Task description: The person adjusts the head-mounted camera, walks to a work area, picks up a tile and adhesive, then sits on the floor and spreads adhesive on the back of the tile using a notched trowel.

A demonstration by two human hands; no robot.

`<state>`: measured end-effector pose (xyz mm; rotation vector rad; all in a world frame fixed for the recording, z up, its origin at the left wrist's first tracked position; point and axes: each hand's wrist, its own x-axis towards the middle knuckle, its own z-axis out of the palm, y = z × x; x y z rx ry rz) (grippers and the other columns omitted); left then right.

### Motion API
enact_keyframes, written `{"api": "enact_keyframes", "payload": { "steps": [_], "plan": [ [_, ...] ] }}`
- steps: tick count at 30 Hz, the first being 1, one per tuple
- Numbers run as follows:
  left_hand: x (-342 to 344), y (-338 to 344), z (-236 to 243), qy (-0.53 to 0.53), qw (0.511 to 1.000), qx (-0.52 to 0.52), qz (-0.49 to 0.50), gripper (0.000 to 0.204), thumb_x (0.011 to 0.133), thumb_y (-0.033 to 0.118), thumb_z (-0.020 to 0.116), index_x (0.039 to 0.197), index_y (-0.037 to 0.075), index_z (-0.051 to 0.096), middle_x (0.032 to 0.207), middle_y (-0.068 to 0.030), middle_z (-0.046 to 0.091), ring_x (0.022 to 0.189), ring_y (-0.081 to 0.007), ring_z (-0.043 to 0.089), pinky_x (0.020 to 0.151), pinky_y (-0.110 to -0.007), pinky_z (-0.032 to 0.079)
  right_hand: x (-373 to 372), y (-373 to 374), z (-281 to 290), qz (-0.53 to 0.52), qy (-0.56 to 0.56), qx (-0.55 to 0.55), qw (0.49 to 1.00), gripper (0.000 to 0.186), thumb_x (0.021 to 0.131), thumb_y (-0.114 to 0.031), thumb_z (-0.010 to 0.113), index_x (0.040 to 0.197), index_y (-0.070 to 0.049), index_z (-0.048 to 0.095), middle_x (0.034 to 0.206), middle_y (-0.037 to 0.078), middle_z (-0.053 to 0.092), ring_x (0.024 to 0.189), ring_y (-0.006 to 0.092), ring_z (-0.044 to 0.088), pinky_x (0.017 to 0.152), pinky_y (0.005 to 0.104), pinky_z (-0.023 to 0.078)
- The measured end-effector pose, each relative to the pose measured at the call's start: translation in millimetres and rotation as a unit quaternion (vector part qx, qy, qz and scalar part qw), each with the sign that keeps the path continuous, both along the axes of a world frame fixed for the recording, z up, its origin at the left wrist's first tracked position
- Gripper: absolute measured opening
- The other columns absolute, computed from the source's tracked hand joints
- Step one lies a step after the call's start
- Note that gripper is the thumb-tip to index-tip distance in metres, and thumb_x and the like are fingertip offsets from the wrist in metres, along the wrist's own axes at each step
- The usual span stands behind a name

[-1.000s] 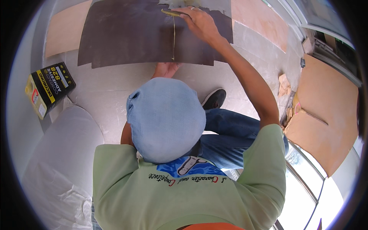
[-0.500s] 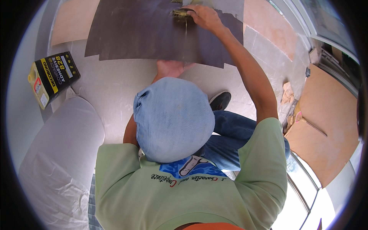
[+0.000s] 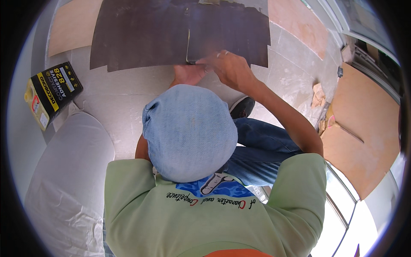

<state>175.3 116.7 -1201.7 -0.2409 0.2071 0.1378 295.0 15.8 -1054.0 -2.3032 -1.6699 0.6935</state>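
A large dark brown sheet [image 3: 141, 38] with notched corners spans the far part of the view. My left hand [image 3: 188, 73] is at its near edge, palm partly showing and fingers stretched to the right; some fingertips are hidden. At the same edge, my right hand [image 3: 231, 70], wearing a ring and blurred at the fingers, grips a flat spreader [image 3: 192, 62], of which only a dark strip shows. From there a thin pale line of wet adhesive [image 3: 188, 40] runs away across the sheet. My bent left knee [image 3: 190, 128] in light denim rises close below my left hand.
A black and yellow adhesive can [image 3: 55, 92] stands at the left beside a white plastic-wrapped bundle [image 3: 77, 162]. Tan boards [image 3: 77, 25] lie around the sheet. On the right, a large tan board [image 3: 364, 128] carries a thin stick [image 3: 351, 133]. My dark shoe [image 3: 242, 107] rests on the grey tile floor.
My right hand has come from the sheet's far part to its near edge with the spreader, beside my left hand. My left hand has stayed nearly in place.
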Motion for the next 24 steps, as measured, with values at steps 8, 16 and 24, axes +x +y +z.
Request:
{"api": "enact_keyframes", "payload": {
  "steps": [8,16,24],
  "plan": [
    [7.0,-0.9,-4.2,-0.065,0.996,0.036,0.040,0.060,0.099,0.055,0.052,0.141,0.013,0.054,0.144,-0.0087,0.054,0.134,-0.0284,0.050,0.111,-0.048,0.042,53.7,43.1,17.9,-0.022,0.051,0.141,0.989,0.030,0.101,-0.021,0.054,0.126,-0.025,0.068,0.115,0.008,0.071,0.108,0.0288,0.066,0.093,0.0419,0.053],
    [-7.7,6.3,-13.7,0.100,0.991,0.090,0.030,0.070,0.098,0.063,0.047,0.145,0.011,0.049,0.144,-0.0106,0.053,0.132,-0.0298,0.051,0.108,-0.051,0.046,81.9,134.9,-66.8,0.029,-0.030,0.094,0.995,0.031,0.102,-0.021,0.055,0.130,-0.026,0.067,0.114,0.012,0.072,0.099,0.0375,0.067,0.089,0.0450,0.054],
    [-7.4,18.8,7.3,0.047,0.998,0.050,0.008,0.077,0.096,0.069,0.045,0.146,0.011,0.047,0.146,-0.0108,0.052,0.133,-0.0308,0.051,0.110,-0.052,0.044,130.1,139.4,-108.6,-0.007,-0.160,0.104,0.982,0.031,0.099,-0.021,0.051,0.125,-0.016,0.067,0.102,0.020,0.071,0.096,0.0376,0.067,0.083,0.0489,0.053]
  ]
}}
